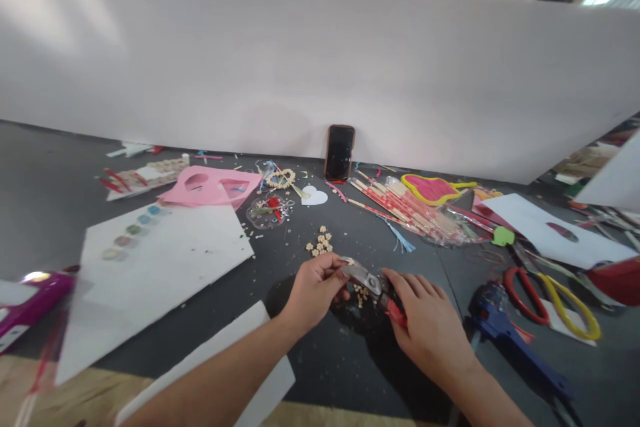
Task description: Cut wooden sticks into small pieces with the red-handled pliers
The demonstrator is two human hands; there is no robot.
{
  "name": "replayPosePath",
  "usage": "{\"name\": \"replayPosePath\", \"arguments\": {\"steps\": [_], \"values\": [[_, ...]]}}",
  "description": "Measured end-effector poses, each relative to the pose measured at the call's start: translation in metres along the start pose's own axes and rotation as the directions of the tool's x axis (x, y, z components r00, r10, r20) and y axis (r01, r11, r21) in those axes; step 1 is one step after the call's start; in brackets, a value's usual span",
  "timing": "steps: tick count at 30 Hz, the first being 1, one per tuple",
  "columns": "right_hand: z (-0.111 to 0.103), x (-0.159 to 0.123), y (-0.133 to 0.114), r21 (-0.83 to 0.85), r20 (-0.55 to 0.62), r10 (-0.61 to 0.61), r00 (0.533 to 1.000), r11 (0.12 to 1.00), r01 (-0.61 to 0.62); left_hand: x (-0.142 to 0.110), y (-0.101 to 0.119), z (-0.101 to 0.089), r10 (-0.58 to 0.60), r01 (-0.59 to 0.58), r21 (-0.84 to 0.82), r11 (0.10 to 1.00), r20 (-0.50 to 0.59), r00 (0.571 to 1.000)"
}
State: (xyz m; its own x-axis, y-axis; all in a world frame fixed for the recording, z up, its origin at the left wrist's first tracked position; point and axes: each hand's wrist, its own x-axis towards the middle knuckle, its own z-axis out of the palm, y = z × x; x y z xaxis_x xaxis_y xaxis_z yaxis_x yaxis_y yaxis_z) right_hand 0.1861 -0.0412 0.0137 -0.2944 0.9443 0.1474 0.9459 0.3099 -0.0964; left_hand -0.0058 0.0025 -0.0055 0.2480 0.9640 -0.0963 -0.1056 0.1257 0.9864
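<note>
My right hand (425, 310) is closed round the red handles of a pair of pliers (371, 282) with a grey metal head, which points up and left. At the jaws, the closed fingers of my left hand (317, 287) pinch a small pale piece (350, 261); its shape is mostly hidden. Just beyond my left hand lies a small pile of beige flower-shaped pieces (321, 240). Under the pliers, more small beige bits (360, 295) are scattered on the dark tabletop (290, 260).
A phone (340, 152) leans against the white panel (225, 67). On the right are wrapped red-patterned sticks (400, 203), scissors (525, 293) and a blue glue gun (517, 340). Pink cut paper (210, 185), a white heart (314, 196) and a white board (165, 273) lie left and centre.
</note>
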Motion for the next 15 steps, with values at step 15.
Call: {"name": "replayPosePath", "arguments": {"steps": [15], "values": [[0.0000,0.0011,-0.0015,0.073,0.043,-0.007,0.999,0.997,0.004,-0.0016,0.0020,0.0000,-0.002,0.001,0.029,1.000,0.023,1.000]]}}
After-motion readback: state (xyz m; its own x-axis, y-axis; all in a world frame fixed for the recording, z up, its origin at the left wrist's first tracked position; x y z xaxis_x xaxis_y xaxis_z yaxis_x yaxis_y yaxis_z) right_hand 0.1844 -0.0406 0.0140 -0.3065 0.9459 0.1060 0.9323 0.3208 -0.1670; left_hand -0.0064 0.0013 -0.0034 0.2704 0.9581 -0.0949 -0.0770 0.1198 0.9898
